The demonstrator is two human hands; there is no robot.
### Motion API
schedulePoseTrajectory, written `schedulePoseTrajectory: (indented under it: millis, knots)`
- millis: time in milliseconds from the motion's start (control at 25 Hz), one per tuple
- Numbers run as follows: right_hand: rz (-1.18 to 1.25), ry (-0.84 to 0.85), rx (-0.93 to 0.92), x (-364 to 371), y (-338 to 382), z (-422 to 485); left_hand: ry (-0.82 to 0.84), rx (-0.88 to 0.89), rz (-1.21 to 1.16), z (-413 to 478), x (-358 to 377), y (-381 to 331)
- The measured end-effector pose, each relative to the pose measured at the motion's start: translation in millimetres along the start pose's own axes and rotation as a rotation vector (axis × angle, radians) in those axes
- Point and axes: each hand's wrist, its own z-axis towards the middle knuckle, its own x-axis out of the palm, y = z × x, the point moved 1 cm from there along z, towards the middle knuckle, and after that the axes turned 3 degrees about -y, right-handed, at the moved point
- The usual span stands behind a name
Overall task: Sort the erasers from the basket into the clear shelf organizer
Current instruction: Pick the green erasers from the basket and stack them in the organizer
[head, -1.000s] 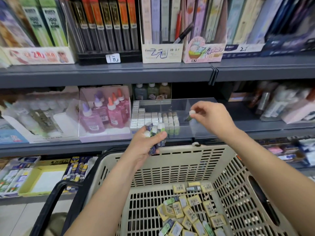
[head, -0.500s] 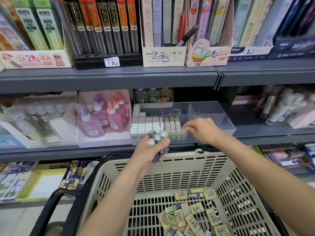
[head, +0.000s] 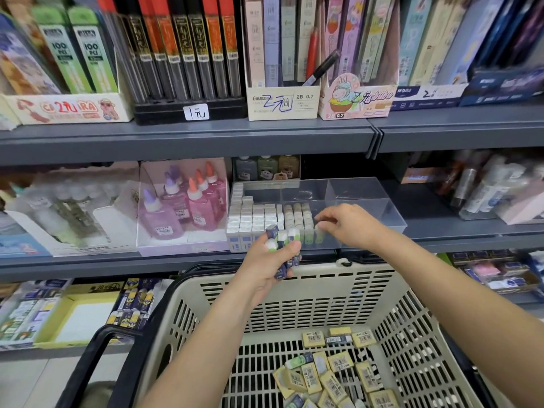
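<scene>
Both forearms (head: pixel 206 334), left hand (head: pixel 265 257) and right hand (head: pixel 350 225) are bare.

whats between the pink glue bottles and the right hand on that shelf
Head view: standing rows in the clear organizer, white erasers next to the glue bottles, then green-sleeved erasers reaching the right hand.

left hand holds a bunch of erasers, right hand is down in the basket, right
No: in the head view the right hand is at the clear shelf organizer, not in the basket. The left hand does hold a bunch of erasers.
</scene>
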Motion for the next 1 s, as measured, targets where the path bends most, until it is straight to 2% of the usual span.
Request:
schedulePoseTrajectory:
  millis: [120, 200, 320, 440, 520, 600, 680, 840, 1000]
  knots:
    - [0.119, -0.211, -0.111, -5.9, 11.7, -13.5, 0.021, -0.003, 0.008, -0.2, 3.4, -0.6]
    - [0.271, -0.181, -0.168, -5.1, 22.1, -26.7, 0.042, 0.009, 0.006, 0.1, 7.7, -1.6]
    - [0.509, -0.07, -0.063, -0.8, 26.8, -38.6, 0.056, 0.015, 0.032, 1.5, 14.0, -1.7]
    - [0.589, -0.046, 0.01, -8.6, 18.0, -38.7, 0.057, 0.002, 0.097, 2.1, 19.3, 2.2]
    - [0.58, -0.118, 0.05, -23.1, 8.4, -31.1, -0.008, 0.006, 0.099, 5.2, 17.2, 2.9]
    - [0.572, -0.259, 0.097, -37.4, -2.3, -18.8, -0.082, -0.013, 0.082, 9.0, 11.0, 0.9]
    - [0.446, -0.346, 0.118, -43.0, -6.9, -4.4, -0.1, -0.022, 0.089, 11.0, 4.8, -0.8]
    - [0.16, -0.2, 0.07, -22.4, -1.7, 14.6, -0.05, 0.014, 0.1, 7.2, 0.6, -0.8]
    - [0.184, -0.033, 0.078, -7.5, -0.9, 19.3, -0.074, 0.021, 0.071, 7.6, -4.6, -1.5]
